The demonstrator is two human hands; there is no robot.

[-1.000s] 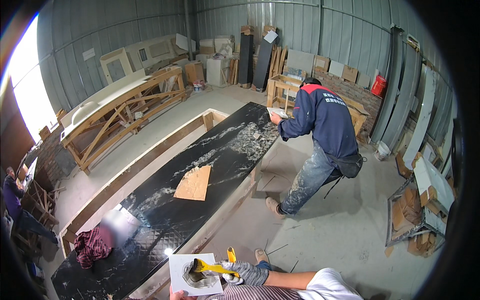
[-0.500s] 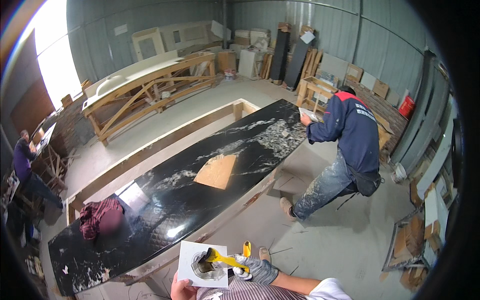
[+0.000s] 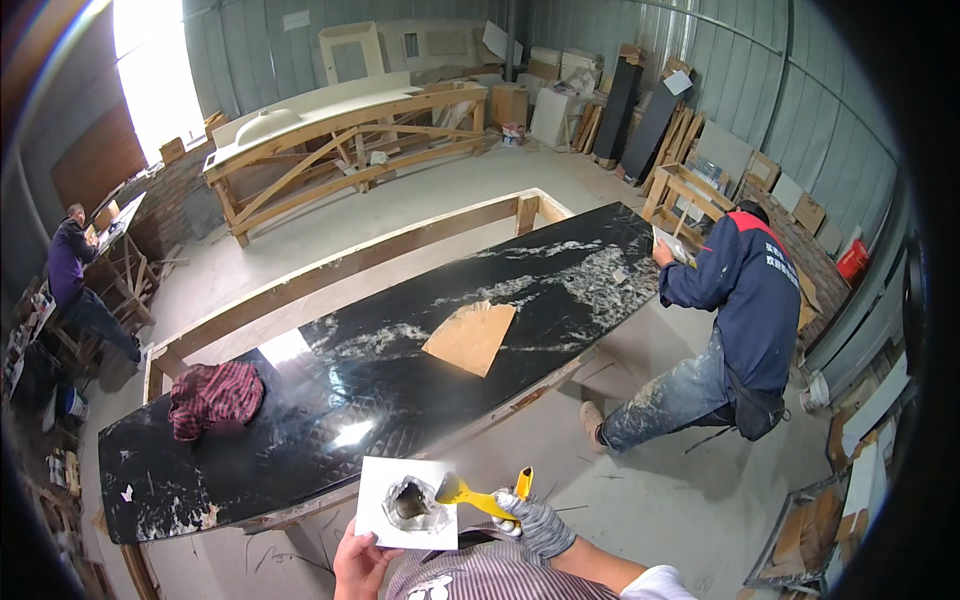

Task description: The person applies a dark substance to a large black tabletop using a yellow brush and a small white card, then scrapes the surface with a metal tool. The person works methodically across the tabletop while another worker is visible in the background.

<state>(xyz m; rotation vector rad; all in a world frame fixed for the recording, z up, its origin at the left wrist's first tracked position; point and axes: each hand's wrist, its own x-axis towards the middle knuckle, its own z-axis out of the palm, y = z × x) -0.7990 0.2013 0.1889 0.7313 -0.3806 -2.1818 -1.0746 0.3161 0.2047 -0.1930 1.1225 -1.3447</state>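
Note:
My left hand (image 3: 360, 562) grips the lower left edge of a square white board (image 3: 375, 480). A mound of dark and pale grey paste (image 3: 415, 508) lies spread in the board's middle. In a grey glove, my right hand (image 3: 546, 527) is closed around the handle of a yellow putty knife (image 3: 472, 496). The putty knife's wide end is at the right edge of the board, beside the paste. A second yellow piece (image 3: 524, 482) sticks up from the gloved fingers; I cannot tell whether it is another tool. Beyond my hands lies a polished black stone slab (image 3: 380, 390) with white veins.
On the slab are a brown cardboard piece (image 3: 472, 338) and a checked red cloth (image 3: 218, 393). A co-worker (image 3: 740, 300) bends at its far right end, holding a white board. Another person (image 3: 75, 265) stands far left. Wooden frames (image 3: 350, 255) stand behind the slab.
The putty knife has come out of the paste and moved right, to the board's edge. The surroundings sit further right in the picture.

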